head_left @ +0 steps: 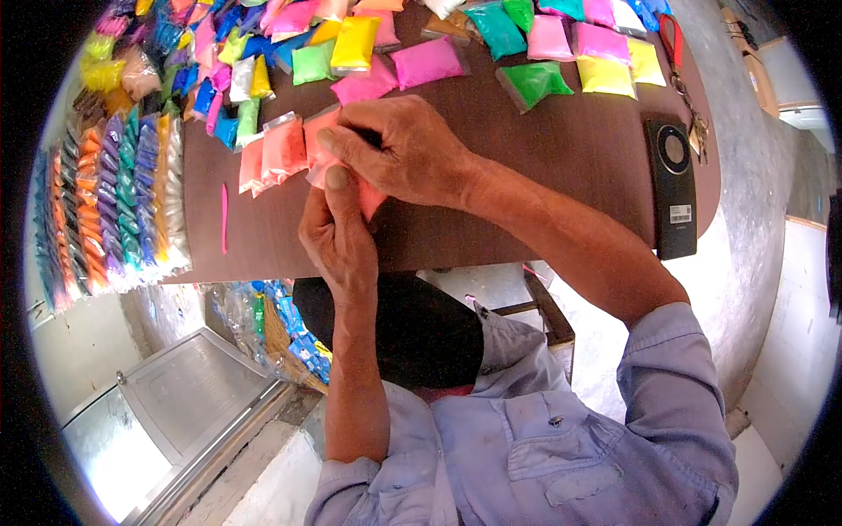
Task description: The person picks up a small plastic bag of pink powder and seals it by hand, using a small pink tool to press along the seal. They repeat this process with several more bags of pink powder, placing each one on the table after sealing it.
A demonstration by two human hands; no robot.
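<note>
Both of my hands meet over the brown table (491,219). A coral-pink packet (320,131) in clear plastic is pinched between them. My left hand (344,228) grips its lower edge with the thumb on top. My right hand (399,149) holds its upper part with fingers curled and thumb pressed down. Part of the packet is hidden beneath my fingers. Just left of it, two more coral packets (284,147) lie side by side on the table.
Many colourful packets (425,61) cover the table's far side. Twisted multicoloured bundles (127,193) lie at the left edge, near a thin pink strip (224,219). A black device (672,188) and keys (698,131) on a red strap lie at the right.
</note>
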